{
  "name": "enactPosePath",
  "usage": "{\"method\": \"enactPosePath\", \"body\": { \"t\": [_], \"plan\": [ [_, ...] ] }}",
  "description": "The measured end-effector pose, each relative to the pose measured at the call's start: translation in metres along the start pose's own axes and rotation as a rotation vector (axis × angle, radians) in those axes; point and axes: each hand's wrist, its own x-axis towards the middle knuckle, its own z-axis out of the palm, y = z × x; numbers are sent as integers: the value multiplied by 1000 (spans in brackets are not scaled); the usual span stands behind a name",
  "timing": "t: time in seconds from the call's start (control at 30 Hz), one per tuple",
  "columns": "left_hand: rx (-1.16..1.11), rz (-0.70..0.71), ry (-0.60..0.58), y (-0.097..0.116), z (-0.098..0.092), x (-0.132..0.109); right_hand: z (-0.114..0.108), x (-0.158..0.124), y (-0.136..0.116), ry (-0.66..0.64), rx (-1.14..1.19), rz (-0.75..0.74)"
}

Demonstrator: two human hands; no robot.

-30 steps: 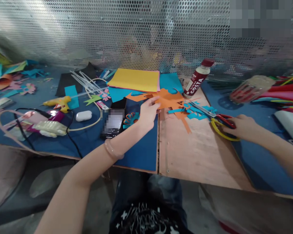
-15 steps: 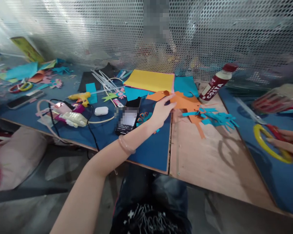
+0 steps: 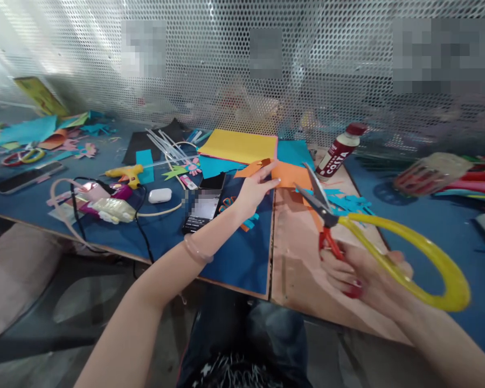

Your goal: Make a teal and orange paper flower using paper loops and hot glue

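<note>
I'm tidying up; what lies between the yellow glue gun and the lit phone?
The head view shows a white case and a pale cable.

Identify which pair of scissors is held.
The open scissors in the right hand; the other pair lies on the table, far left.

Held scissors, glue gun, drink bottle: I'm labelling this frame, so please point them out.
Held scissors [image 3: 330, 218], head view: dark pivot.
Glue gun [image 3: 129, 172], head view: yellow body.
Drink bottle [image 3: 338, 155], head view: labelled side.

The scissors [image 3: 330, 219] and left hand [image 3: 255, 191] hide parts of the orange paper [image 3: 290, 175].
</note>
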Motion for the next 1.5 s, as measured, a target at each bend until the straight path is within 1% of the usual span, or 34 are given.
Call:
{"method": "enactPosePath", "body": {
  "t": [0.03,0.1,0.13,0.2,0.33,0.4,0.5,0.6,0.7,0.77,0.87,1.0,1.1,1.27,1.5],
  "plan": [
    [6,21,-4,-1,0,0,9,0,0,-56,99,15],
    [4,55,1,0,0,0,23,0,-2,-128,207,11],
    [-2,67,6,1,0,0,28,1,-4,-144,221,-5],
    [-18,90,13,4,0,-1,32,2,-7,-146,161,-35],
    [-41,149,6,12,0,-1,28,11,-3,-144,54,-128],
    [-35,183,15,18,-1,-1,24,15,4,-109,38,-151],
    [2,234,61,33,-2,-2,18,18,16,-29,21,-116],
    [-2,271,79,52,-2,-6,15,23,26,-31,-33,-106],
    [-30,332,57,67,0,-9,17,32,27,-24,-80,-200],
    [-27,354,58,71,1,-12,22,39,22,0,-94,-257],
    [31,356,49,71,3,-14,33,46,11,36,-133,-254],
    [108,391,-16,67,4,-18,41,51,4,66,-167,-276],
    [130,375,-54,65,6,-22,38,54,7,89,-164,-316],
    [114,334,-81,65,12,-31,35,54,14,98,-128,-354],
    [85,237,-57,66,17,-37,28,59,23,91,-133,-379]
  ]
}}
